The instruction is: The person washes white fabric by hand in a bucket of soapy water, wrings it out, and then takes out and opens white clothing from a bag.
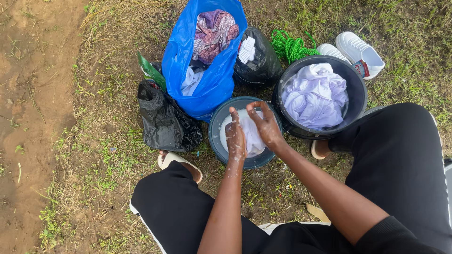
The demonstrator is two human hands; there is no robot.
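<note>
At frame centre, the soapy left hand (pixel 236 136) and right hand (pixel 266 124) both clutch a white cloth (pixel 252 136) over a small basin (pixel 221 141); the fingers hide much of the cloth, and the water is unclear.

Views: 1, the camera on my head.
Position: above my lap as I sit on the ground, my knees spread at the bottom of the frame.
Facing: steeply down and a little forward, over my forearms to the small basin (pixel 242 160).
Nearness: close; my left hand (pixel 235 136) and right hand (pixel 266 124) sit near the centre.
Reach: grass (pixel 108 155) all round, bare earth along the left edge.
Shared: nothing, with only 1 view.
</note>
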